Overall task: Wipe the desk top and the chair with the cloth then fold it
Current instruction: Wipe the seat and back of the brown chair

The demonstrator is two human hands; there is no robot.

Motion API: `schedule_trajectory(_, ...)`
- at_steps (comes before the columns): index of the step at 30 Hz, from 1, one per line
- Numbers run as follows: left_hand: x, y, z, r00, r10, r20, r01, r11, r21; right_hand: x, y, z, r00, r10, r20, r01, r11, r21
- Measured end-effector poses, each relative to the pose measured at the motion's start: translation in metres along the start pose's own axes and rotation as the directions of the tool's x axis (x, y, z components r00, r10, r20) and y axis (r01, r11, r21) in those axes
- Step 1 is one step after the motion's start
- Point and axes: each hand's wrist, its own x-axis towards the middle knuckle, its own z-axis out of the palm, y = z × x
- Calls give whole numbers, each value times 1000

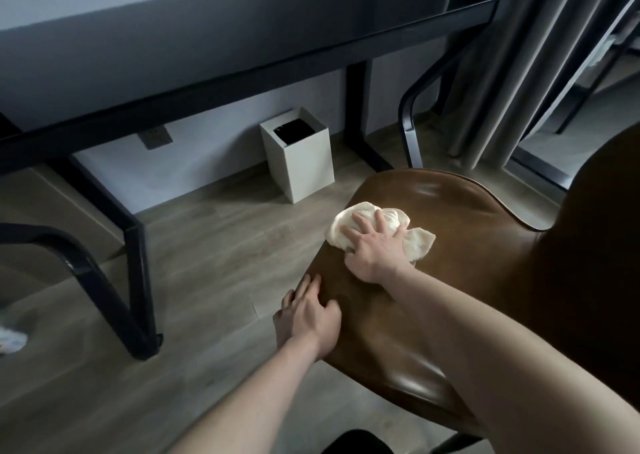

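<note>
**K:** Forearms fill the bottom of the view, both reaching onto the chair (450,280). Status on the wipe?

**M:** Cloth (377,231) sits bunched on the brown seat, near its left front edge. Right hand (375,249) lies flat on top, fingers spread and straight, pressing down, not gripping. One loose corner sticks out to the right of the palm.

**K:** Left hand (308,315)?

**M:** On the near left edge of the seat, fingers slightly bent over the rim, thumb on top. Looks like it's bracing the chair. Holding nothing else.

**K:** Advice for the stroke?

**M:** Keep the palm centred on the wad so it doesn't roll out. Seat is glossy and curved, so I'd expect the cloth to slide easily; long overlapping passes from front to back, then the backrest. Tuck that loose corner under or it will drag.

**K:** Risks?

**M:** Chair could shift if the brace lets go. Desk (242,55) is well apart, behind; bin (304,162) stands on the floor (207,245) under it, clear of the stroke.

**K:** Desk top done?

**M:** Can't tell from here. Folding isn't done yet.
</note>
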Motion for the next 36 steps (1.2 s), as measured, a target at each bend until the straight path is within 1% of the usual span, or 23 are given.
schedule_trajectory(4, -4, 1, -2, 1000, -27, 15, 27, 1000, -14, -31, -1, 7, 1000, -16, -1, 16, 1000, 23)
schedule_trajectory(10, -17, 3, -9, 999, -39, 29, 40, 999, -6, -118, 4, 18, 998, 11, 65, -22, 987, 162)
schedule_trajectory(13, -22, 5, -11, 998, -46, 38, 47, 999, -12, -158, 19, 21, 992, 68, 107, -87, 980, 177)
schedule_trajectory(16, -27, 7, -11, 998, -47, 45, 48, 999, -18, -172, 30, 24, 983, 144, 114, -163, 970, 181)
schedule_trajectory(19, -29, 7, -12, 998, -31, 50, 32, 999, -12, -159, 29, 21, 972, 205, 118, -225, 954, 196)
schedule_trajectory(22, -27, 4, -11, 999, -18, 51, 18, 1000, 1, -135, 29, 17, 960, 264, 92, -276, 944, 182)
schedule_trajectory(26, -16, 4, -8, 999, -12, 33, 12, 1000, 12, -95, 49, 2, 956, 293, 30, -293, 938, 187)
schedule_trajectory(29, -8, 3, -5, 999, -21, 25, 21, 1000, 4, -57, 67, -14, 947, 321, 14, -317, 928, 195)
schedule_trajectory(32, -4, 1, -2, 1000, -15, 14, 15, 1000, -4, -24, 79, -25, 933, 361, 3, -357, 919, 167)
schedule_trajectory(36, 1, 2, -2, 1000, -7, 3, 7, 1000, 5, -9, 85, -29, 931, 365, 4, -363, 923, 129)
